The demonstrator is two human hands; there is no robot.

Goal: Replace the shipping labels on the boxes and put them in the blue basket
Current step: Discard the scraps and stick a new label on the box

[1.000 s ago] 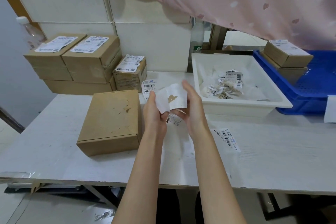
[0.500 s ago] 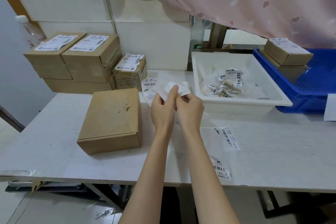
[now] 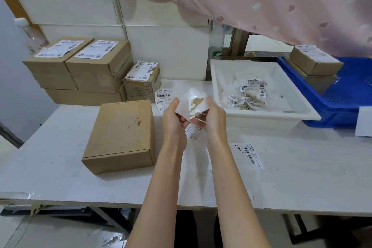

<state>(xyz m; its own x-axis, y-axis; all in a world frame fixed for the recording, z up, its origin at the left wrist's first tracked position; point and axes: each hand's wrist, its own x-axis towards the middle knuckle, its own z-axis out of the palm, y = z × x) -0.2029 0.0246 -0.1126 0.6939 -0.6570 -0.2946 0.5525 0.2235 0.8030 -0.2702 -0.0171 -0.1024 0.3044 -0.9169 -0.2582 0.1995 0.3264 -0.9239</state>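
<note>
Both hands hold a peeled-off old label (image 3: pixel 194 103), white with a torn brown patch of cardboard stuck to its back. My left hand (image 3: pixel 174 121) pinches its left side and my right hand (image 3: pixel 213 119) grips its right side, above the table's middle. A bare brown box (image 3: pixel 122 135) with a scuffed top lies just left of my hands. A fresh label (image 3: pixel 249 155) lies flat to the right of my right forearm. At the far right, the blue basket (image 3: pixel 346 98) holds relabelled boxes (image 3: pixel 314 62).
A white tray (image 3: pixel 267 116) holding crumpled old labels (image 3: pixel 249 94) stands between my hands and the basket. Stacked labelled boxes (image 3: pixel 80 66) sit against the back wall at the left. Another label sheet (image 3: pixel 164 99) lies behind my left hand. A pink curtain hangs above.
My hands squeezed the label together half a second ago and now have drawn apart, spreading it so its torn back faces me.
</note>
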